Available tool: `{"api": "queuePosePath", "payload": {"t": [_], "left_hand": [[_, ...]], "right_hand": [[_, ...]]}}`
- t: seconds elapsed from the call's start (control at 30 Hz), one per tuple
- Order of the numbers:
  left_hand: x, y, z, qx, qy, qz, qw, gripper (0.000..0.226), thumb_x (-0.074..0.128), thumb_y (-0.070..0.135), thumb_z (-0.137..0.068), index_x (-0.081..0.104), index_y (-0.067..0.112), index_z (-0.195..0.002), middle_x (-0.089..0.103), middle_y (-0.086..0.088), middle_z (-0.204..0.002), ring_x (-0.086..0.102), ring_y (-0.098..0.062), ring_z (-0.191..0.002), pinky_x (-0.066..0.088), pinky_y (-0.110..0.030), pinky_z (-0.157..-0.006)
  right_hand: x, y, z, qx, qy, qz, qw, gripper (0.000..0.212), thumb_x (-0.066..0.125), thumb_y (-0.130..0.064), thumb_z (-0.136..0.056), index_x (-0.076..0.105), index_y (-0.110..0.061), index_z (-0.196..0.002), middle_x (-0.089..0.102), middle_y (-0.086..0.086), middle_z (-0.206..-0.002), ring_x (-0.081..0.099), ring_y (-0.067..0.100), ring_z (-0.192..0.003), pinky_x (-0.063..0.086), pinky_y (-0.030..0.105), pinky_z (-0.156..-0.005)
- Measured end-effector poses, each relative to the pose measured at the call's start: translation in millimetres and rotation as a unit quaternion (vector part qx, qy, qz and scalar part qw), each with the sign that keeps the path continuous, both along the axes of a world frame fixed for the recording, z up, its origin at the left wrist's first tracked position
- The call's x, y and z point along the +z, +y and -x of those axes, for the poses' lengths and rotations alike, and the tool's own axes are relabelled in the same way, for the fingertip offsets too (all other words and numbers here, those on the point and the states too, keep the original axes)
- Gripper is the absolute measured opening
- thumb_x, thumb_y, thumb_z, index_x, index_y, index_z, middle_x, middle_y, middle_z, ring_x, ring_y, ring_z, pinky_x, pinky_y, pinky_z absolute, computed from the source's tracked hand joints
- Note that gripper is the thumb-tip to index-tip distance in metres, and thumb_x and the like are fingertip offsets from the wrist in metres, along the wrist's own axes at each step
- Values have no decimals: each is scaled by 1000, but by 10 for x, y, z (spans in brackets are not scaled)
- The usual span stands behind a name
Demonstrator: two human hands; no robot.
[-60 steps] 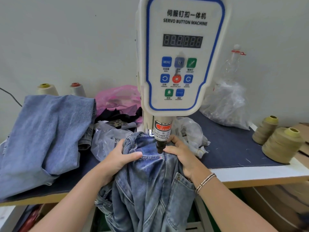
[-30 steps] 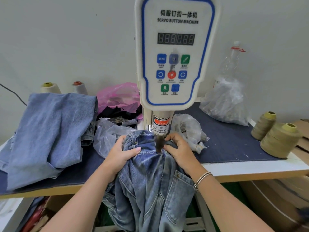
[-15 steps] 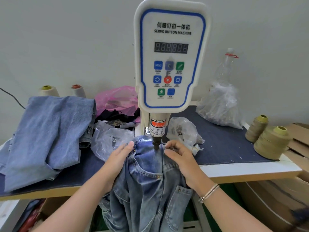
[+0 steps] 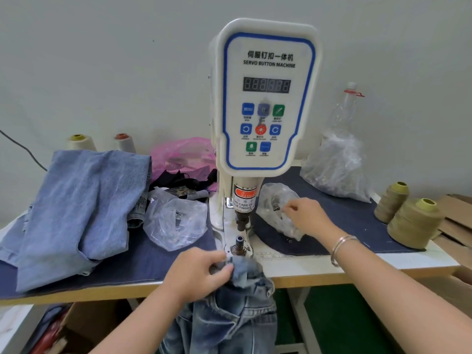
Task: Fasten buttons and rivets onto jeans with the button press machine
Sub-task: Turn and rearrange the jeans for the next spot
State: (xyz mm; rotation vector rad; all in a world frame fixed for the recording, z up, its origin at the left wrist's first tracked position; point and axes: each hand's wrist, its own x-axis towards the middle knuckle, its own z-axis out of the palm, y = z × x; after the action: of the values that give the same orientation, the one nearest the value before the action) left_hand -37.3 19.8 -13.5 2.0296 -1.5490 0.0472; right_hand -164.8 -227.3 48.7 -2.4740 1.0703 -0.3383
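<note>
Gripping the jeans (image 4: 235,302) at the table edge just below the die, the left hand (image 4: 196,274) bunches denim; the right hand (image 4: 306,215) pinches into a clear plastic bag (image 4: 275,200). The press (image 4: 265,98) reads "SERVO BUTTON MACHINE".

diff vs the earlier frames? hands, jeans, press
The jeans were pulled off the die toward the table edge, leaving it bare. The left hand still grips them. The right hand let go and reached right to the small clear bag. Press, denim pile and thread cones unchanged.
</note>
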Motion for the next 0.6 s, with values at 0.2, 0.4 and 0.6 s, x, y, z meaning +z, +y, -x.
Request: {"api": "queuePosePath", "payload": {"t": [0.2, 0.4, 0.6], "left_hand": [[-74, -18, -1, -36, -142, -61, 987, 41, 48, 54, -77, 32, 19, -63, 46, -1, -52, 49, -20, -56, 29, -26, -49], [-73, -68, -40, 19, 62, -47, 997, 46, 48, 63, -70, 39, 19, -61, 42, 2, -50, 39, -14, -54, 33, -30, -55], [-95, -105, -94, 54, 133, -47, 989, 58, 54, 65, -65, 44, 8, -68, 46, -2, -56, 37, -9, -52, 36, -34, -54]], "right_hand": [[-184, -114, -387, 30, 159, 148, 976, 25, 43, -21, -96, 64, -16, -110, 64, 9, -110, 61, 29, -100, 44, 33, -72], [-57, -101, -691, -140, 343, -45, 928, 43, 35, -24, -101, 41, -4, -139, 40, 18, -146, 38, 29, -135, 35, 30, -105], [-97, -96, -780, -47, 394, 62, 916, 37, 48, -22, -95, 51, -5, -128, 50, 19, -137, 48, 34, -125, 40, 41, -105]]}}
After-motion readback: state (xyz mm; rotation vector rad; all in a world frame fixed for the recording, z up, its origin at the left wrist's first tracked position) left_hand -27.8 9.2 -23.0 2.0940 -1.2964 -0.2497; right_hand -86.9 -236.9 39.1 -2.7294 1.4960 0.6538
